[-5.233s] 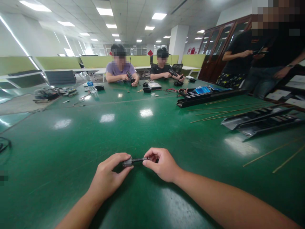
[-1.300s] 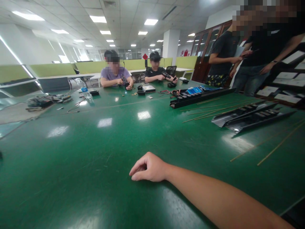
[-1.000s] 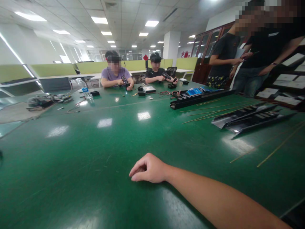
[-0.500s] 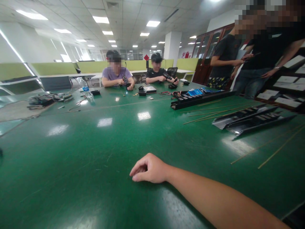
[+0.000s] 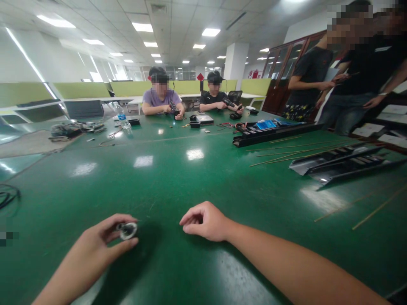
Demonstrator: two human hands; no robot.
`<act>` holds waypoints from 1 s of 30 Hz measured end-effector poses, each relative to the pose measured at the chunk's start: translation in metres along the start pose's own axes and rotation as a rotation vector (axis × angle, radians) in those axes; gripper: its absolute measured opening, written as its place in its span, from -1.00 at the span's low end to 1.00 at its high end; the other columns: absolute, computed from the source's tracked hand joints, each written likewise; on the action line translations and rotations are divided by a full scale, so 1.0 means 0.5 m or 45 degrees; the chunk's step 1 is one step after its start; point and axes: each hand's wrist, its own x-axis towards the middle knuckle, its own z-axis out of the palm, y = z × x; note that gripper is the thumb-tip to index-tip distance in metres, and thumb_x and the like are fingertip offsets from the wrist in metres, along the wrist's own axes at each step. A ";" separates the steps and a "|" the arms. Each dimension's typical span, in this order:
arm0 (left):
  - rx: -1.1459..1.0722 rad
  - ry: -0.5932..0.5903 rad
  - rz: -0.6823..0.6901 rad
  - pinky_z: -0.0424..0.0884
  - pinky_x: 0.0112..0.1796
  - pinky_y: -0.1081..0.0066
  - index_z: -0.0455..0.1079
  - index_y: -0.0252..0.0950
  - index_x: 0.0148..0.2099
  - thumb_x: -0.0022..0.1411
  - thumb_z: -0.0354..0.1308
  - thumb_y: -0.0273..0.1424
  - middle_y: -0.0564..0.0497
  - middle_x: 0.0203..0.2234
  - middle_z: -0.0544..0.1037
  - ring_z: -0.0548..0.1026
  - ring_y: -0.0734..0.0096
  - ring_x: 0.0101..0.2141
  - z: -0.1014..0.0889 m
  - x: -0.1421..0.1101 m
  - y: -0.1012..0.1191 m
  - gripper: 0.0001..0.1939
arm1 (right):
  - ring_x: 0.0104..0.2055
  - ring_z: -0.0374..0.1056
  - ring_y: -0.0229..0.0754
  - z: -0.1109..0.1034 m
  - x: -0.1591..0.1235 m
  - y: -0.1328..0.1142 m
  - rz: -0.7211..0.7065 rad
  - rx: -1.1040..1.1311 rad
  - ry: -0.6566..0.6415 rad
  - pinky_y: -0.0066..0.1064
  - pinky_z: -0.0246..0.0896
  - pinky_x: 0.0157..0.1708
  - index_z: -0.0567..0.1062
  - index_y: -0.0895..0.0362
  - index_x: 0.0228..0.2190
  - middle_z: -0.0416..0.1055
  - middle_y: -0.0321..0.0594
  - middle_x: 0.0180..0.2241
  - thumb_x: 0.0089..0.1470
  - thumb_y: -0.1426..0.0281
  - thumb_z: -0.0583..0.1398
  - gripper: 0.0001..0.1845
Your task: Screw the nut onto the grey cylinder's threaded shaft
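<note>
A small metal cylindrical fitting (image 5: 128, 231) is pinched in the person's left hand (image 5: 90, 239), closed on it between thumb and fingertips over a green bench (image 5: 152, 182). Its round end faces up toward the head camera, so the long axis runs nearly end-on and its exact line is hard to judge. The right hand (image 5: 205, 221), empty and loosely curled, rests on the bench to the right of the grip, a short gap from the fitting. Thin rods (image 5: 378, 207) lie well off to the grip's right, a coil of black cable (image 5: 8, 197) to its left.
</note>
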 end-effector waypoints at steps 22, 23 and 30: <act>0.052 0.029 0.509 0.42 -0.07 0.43 0.37 -0.05 0.16 0.30 0.18 -0.43 0.00 -0.07 0.45 0.48 0.39 -0.08 0.186 0.079 0.013 -0.60 | -0.38 0.33 -0.30 0.011 0.001 0.009 -0.073 -0.048 0.190 -0.49 0.23 -0.39 0.43 0.13 -0.12 0.44 -0.28 -0.29 -0.12 0.63 0.22 -0.54; 0.045 0.038 0.503 0.43 -0.07 0.43 0.37 -0.08 0.16 0.30 0.19 -0.42 -0.01 -0.07 0.46 0.48 0.39 -0.08 0.186 0.079 0.012 -0.61 | -0.40 0.32 -0.31 0.011 0.001 0.009 -0.065 -0.046 0.188 -0.49 0.23 -0.40 0.44 0.13 -0.12 0.43 -0.28 -0.30 -0.12 0.63 0.23 -0.55; -0.003 0.116 0.519 0.44 -0.10 0.45 0.43 -0.15 0.02 0.24 0.26 -0.42 0.02 -0.15 0.52 0.51 0.41 -0.15 0.185 0.079 0.013 -0.71 | -0.39 0.32 -0.30 0.012 -0.001 0.000 -0.032 -0.008 0.219 -0.49 0.21 -0.41 0.47 0.16 -0.16 0.44 -0.27 -0.31 -0.14 0.60 0.27 -0.59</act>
